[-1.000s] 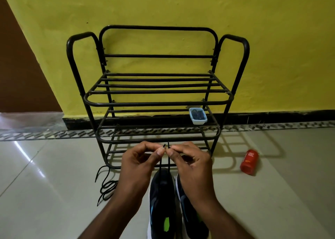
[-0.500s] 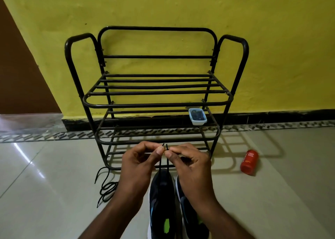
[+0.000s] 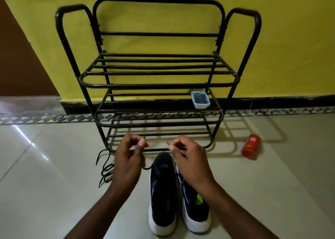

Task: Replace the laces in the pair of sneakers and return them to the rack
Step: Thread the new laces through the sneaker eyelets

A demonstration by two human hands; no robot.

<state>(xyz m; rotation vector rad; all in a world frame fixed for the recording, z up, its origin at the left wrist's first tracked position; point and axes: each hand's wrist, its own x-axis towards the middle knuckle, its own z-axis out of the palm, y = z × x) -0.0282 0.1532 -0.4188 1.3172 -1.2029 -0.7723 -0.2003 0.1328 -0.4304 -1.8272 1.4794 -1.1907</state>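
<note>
Pinching one tip of the black lace (image 3: 147, 167) in each hand, I hold my left hand (image 3: 128, 159) and right hand (image 3: 190, 161) a little apart above the toe of the left sneaker (image 3: 163, 193). The pair stands side by side on the floor (image 3: 54, 193), toes just before the bottom front rail of the rack (image 3: 157, 85), with the right sneaker (image 3: 194, 208) close beside its mate. To do this well, I judge that I should bring both tips level so the two halves come out equal. Then I should draw the slack down evenly and lay the lace flat before crossing to the next eyelets. A second lace (image 3: 106, 168) lies coiled on the floor near the rack's front left foot, and I avoid it.
</note>
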